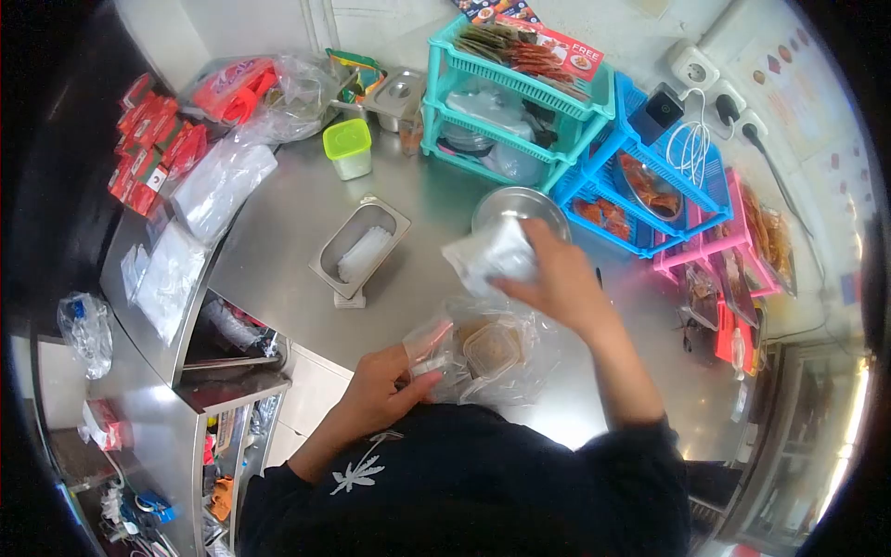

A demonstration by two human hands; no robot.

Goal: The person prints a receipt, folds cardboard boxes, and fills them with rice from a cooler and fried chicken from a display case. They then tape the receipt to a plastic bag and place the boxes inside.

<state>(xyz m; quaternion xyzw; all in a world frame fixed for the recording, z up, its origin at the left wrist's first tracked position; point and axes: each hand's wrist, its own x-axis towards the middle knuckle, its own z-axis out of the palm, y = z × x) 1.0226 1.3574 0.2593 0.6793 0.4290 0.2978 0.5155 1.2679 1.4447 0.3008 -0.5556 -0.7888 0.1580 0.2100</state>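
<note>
Nearest the body, the left hand (385, 390) pinches the rim of a crinkled clear plastic bag (524, 376) holding a small tub of brown food (494, 348) on the steel counter (297, 223), while beyond it the right hand (552, 269) clasps a white plastic packet (490, 255) over a round metal bowl (520, 202).

Steel counter (278, 246), white wall (640, 42), sockets (691, 67) at right

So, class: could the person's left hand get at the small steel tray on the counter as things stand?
Probably yes: bare counter lies between the left hand and the steel tray, though that hand grips the plastic bag.
</note>
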